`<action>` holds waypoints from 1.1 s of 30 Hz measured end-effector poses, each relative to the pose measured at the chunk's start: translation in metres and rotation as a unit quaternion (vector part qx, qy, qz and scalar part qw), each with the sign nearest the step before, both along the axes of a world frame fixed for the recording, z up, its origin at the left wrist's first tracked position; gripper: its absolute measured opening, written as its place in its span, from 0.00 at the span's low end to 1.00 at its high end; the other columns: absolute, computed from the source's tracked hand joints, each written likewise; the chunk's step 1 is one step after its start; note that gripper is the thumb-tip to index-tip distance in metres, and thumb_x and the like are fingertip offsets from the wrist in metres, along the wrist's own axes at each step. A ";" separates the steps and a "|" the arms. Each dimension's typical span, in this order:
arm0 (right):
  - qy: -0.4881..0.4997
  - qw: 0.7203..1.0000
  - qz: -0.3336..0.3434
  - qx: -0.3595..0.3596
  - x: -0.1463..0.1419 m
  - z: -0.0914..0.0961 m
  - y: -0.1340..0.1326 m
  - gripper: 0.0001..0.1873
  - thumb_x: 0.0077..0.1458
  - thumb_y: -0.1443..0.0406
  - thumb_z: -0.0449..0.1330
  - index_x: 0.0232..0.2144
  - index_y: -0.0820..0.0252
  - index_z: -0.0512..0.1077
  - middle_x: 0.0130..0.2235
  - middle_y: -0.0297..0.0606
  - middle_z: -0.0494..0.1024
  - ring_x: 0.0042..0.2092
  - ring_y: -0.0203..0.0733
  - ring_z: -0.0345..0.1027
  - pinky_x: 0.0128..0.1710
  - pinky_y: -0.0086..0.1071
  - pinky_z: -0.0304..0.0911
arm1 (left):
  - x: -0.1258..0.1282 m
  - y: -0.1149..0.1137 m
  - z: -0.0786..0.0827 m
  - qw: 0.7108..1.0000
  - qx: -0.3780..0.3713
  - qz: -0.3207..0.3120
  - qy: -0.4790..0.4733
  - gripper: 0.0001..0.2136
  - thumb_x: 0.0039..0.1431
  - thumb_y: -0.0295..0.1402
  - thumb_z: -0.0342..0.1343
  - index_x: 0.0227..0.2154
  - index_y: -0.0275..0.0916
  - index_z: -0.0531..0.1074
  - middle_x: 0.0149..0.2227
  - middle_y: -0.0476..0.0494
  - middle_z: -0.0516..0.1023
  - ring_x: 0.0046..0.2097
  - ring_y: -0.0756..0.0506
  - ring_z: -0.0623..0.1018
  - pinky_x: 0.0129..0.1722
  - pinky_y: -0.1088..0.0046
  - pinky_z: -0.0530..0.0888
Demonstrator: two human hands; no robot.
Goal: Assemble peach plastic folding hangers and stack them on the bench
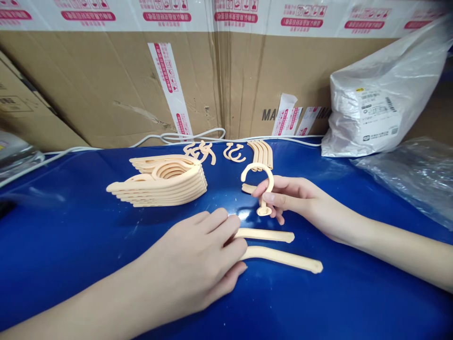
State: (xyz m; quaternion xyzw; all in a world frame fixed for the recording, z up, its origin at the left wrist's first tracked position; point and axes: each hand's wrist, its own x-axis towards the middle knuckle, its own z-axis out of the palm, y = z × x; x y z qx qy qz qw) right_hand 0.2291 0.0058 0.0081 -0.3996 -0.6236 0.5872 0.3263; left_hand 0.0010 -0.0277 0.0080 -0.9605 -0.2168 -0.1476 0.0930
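My right hand (297, 196) pinches a cream plastic hanger hook (270, 179) upright by its stem, with the curved end on top and the flat foot below. Closed over the left ends of two cream hanger arms is my left hand (208, 257). The upper hanger arm (269, 234) and the lower hanger arm (286, 256) stick out to the right, just above or on the blue surface; their left ends are hidden by my fingers. Part of another cream piece (247, 188) shows behind my right fingertips.
A stack of cream hangers (166, 189) lies at left on the blue table (354, 302). Loose hooks (236, 153) and several hanger arms (262, 155) lie at the back. Behind them are a white cable (191, 135), cardboard boxes (116, 85) and a white plastic bag (375, 104).
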 end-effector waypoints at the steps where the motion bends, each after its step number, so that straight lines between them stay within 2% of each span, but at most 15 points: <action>1: 0.006 1.000 -0.003 -0.003 0.000 -0.001 -0.001 0.11 0.57 0.61 0.62 0.40 0.61 0.72 0.30 0.32 0.72 0.28 0.31 0.63 0.27 0.26 0.63 | 0.000 0.000 -0.001 1.000 0.014 0.001 -0.001 0.08 0.63 0.29 0.49 0.27 0.38 0.68 0.32 0.45 0.71 0.31 0.45 0.67 0.28 0.67 0.65; 3: 0.020 1.000 -0.009 -0.010 0.000 -0.004 -0.001 0.12 0.55 0.62 0.63 0.41 0.59 0.69 0.30 0.31 0.72 0.28 0.31 0.63 0.27 0.25 0.62 | -0.001 -0.001 -0.001 1.000 0.014 0.006 -0.023 0.08 0.63 0.30 0.49 0.27 0.38 0.67 0.31 0.45 0.71 0.31 0.45 0.67 0.28 0.68 0.65; 6: 0.041 0.999 -0.013 -0.012 0.001 -0.006 -0.001 0.14 0.55 0.62 0.65 0.41 0.59 0.67 0.32 0.31 0.74 0.29 0.30 0.64 0.27 0.25 0.62 | -0.005 0.001 0.003 0.989 -0.110 0.038 -0.094 0.07 0.64 0.33 0.51 0.30 0.38 0.67 0.32 0.47 0.70 0.33 0.47 0.69 0.29 0.71 0.67; 10: 0.048 0.999 -0.007 -0.022 0.003 -0.007 -0.001 0.15 0.54 0.63 0.65 0.42 0.58 0.66 0.33 0.33 0.76 0.29 0.31 0.66 0.29 0.26 0.64 | -0.012 0.008 0.014 0.922 -0.309 0.066 -0.223 0.06 0.66 0.36 0.51 0.34 0.41 0.66 0.30 0.52 0.71 0.30 0.52 0.71 0.25 0.79 0.70; 13: 0.052 0.998 -0.004 -0.031 0.003 -0.007 -0.001 0.16 0.53 0.63 0.66 0.43 0.58 0.66 0.32 0.33 0.77 0.29 0.32 0.67 0.28 0.27 0.63 | -0.016 0.014 0.020 0.889 -0.363 0.077 -0.266 0.09 0.69 0.34 0.44 0.34 0.39 0.66 0.27 0.50 0.72 0.26 0.52 0.72 0.22 0.79 0.71; 15: 0.051 0.998 -0.004 -0.034 0.003 -0.006 -0.001 0.18 0.53 0.62 0.66 0.43 0.57 0.65 0.32 0.32 0.77 0.27 0.31 0.65 0.28 0.27 0.63 | -0.016 0.016 0.023 0.873 -0.383 0.099 -0.287 0.12 0.70 0.32 0.39 0.35 0.38 0.67 0.29 0.45 0.75 0.29 0.50 0.75 0.25 0.75 0.75; 18: 0.047 0.998 -0.007 -0.035 0.002 -0.007 0.000 0.20 0.52 0.61 0.67 0.43 0.57 0.65 0.31 0.32 0.77 0.26 0.31 0.64 0.27 0.28 0.63 | -0.014 0.017 0.027 0.821 -0.453 0.099 -0.332 0.14 0.70 0.30 0.36 0.37 0.37 0.67 0.32 0.42 0.77 0.33 0.48 0.79 0.29 0.74 0.78; 20: 0.043 0.998 -0.010 -0.032 0.002 -0.007 0.001 0.19 0.52 0.61 0.67 0.43 0.58 0.65 0.31 0.32 0.77 0.27 0.31 0.65 0.28 0.28 0.63 | -0.013 0.017 0.027 0.790 -0.504 0.088 -0.338 0.14 0.71 0.31 0.35 0.36 0.38 0.66 0.28 0.45 0.77 0.28 0.50 0.78 0.26 0.77 0.77; 21: 0.042 0.999 -0.012 -0.032 0.002 -0.007 0.001 0.18 0.53 0.61 0.66 0.43 0.58 0.65 0.31 0.33 0.77 0.27 0.31 0.65 0.28 0.27 0.63 | -0.012 0.016 0.027 0.791 -0.511 0.086 -0.327 0.15 0.71 0.32 0.35 0.35 0.38 0.66 0.24 0.49 0.74 0.24 0.52 0.75 0.23 0.79 0.75; 22: 0.043 0.998 -0.013 -0.032 0.002 -0.007 0.001 0.17 0.53 0.62 0.66 0.43 0.58 0.65 0.32 0.33 0.77 0.27 0.31 0.66 0.28 0.27 0.64 | -0.012 0.014 0.026 0.805 -0.497 0.094 -0.310 0.15 0.71 0.34 0.36 0.33 0.39 0.66 0.21 0.52 0.71 0.21 0.53 0.72 0.20 0.80 0.72; 24: 0.050 0.998 -0.015 -0.034 0.002 -0.007 0.001 0.16 0.54 0.63 0.65 0.43 0.59 0.66 0.32 0.34 0.78 0.29 0.31 0.67 0.28 0.25 0.64 | -0.011 0.010 0.022 0.861 -0.419 0.124 -0.262 0.14 0.70 0.37 0.41 0.31 0.39 0.67 0.19 0.54 0.67 0.20 0.53 0.69 0.19 0.80 0.68; 26: 0.062 0.997 -0.017 -0.038 0.002 -0.007 0.000 0.15 0.54 0.63 0.65 0.41 0.59 0.66 0.32 0.34 0.78 0.30 0.31 0.69 0.28 0.24 0.65 | -0.011 0.006 0.016 0.913 -0.318 0.153 -0.205 0.12 0.68 0.37 0.45 0.34 0.39 0.69 0.22 0.53 0.70 0.22 0.52 0.70 0.20 0.79 0.67; 27: 0.067 0.997 -0.017 -0.040 0.002 -0.007 0.000 0.14 0.54 0.63 0.65 0.40 0.59 0.66 0.32 0.33 0.78 0.31 0.31 0.69 0.28 0.24 0.65 | -0.011 0.004 0.012 0.929 -0.279 0.162 -0.180 0.10 0.68 0.37 0.45 0.36 0.39 0.70 0.24 0.53 0.72 0.25 0.51 0.72 0.21 0.78 0.67; 30: 0.075 0.996 -0.018 -0.041 0.002 -0.007 0.000 0.14 0.53 0.63 0.66 0.39 0.59 0.66 0.32 0.33 0.79 0.33 0.31 0.71 0.29 0.24 0.65 | -0.010 0.004 0.001 0.957 -0.208 0.153 -0.133 0.09 0.68 0.34 0.45 0.44 0.40 0.69 0.32 0.51 0.77 0.32 0.49 0.76 0.28 0.75 0.70; 33: 0.084 0.995 -0.018 -0.044 0.001 -0.006 0.001 0.13 0.53 0.64 0.66 0.38 0.59 0.67 0.31 0.32 0.79 0.33 0.31 0.72 0.30 0.23 0.66 | -0.008 0.008 -0.007 0.974 -0.138 0.120 -0.133 0.10 0.70 0.32 0.44 0.47 0.40 0.69 0.39 0.47 0.79 0.39 0.46 0.76 0.36 0.71 0.70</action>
